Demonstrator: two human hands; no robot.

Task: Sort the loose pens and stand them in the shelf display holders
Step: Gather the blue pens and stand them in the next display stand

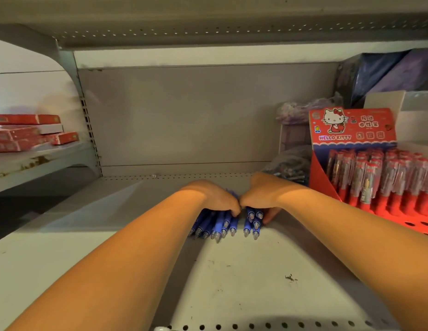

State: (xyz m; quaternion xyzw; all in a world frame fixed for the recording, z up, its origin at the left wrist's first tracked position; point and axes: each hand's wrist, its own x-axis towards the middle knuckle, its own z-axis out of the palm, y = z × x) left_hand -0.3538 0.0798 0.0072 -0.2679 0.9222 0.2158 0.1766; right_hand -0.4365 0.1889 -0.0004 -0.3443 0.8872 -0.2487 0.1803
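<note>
A heap of blue pens (217, 225) lies on the grey shelf (256, 271), clear tips pointing toward me. My left hand (215, 199) covers the larger left bunch with fingers curled over it. My right hand (263, 195) grips a smaller bunch of blue pens (253, 223) on the right, thumb curled under them. The two hands touch at the knuckles. At the right stands a red Hello Kitty display holder (351, 134) with several red-capped pens (380, 173) upright in its holes.
Empty holes show in the red holder's front base (420, 223). Purple packets (301, 111) and a clear bag (287, 166) lie behind the holder. Red boxes (29, 134) are stacked on the neighbouring shelf at left. An upper shelf (208, 32) hangs overhead.
</note>
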